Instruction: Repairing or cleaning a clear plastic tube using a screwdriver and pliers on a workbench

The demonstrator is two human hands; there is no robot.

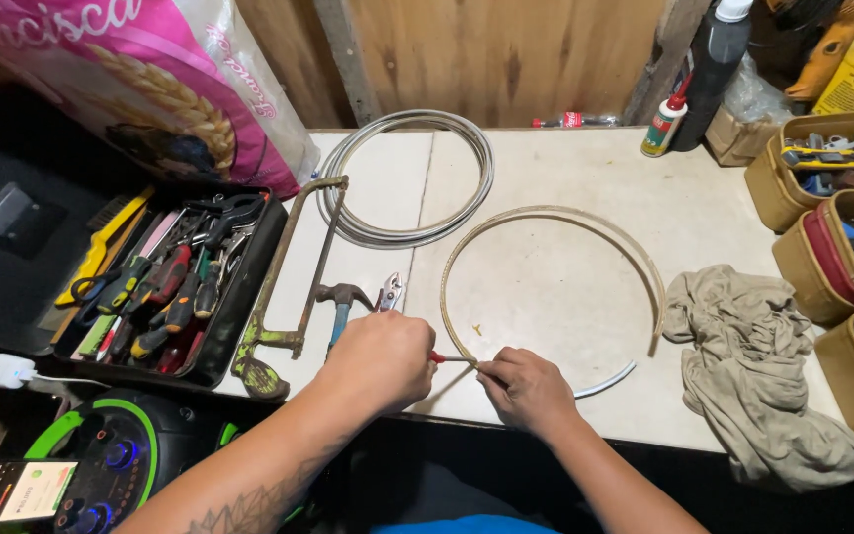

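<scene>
Two bare hands meet at the near edge of the pale worktop point(546, 198). Left hand point(378, 358) is clenched around a red-handled tool point(450, 358); only a short red stub and thin shaft show past the knuckles, tip pointing at the right hand. Right hand point(526, 388) pinches the near end of a curved tan strip point(555, 257), which arcs away across the worktop and back down toward a crumpled grey-beige rag point(753, 376) on the right of the strip. A pale end of the strip point(607, 381) shows just right of the right hand. Left of the strip: pliers point(388, 293), a hammer point(340, 302), then a worn hacksaw point(289, 287). Behind the strip lies a coil of grey cable point(407, 178). Further left of the hacksaw, a black tray point(239, 297) holds screwdrivers and other hand tools.
</scene>
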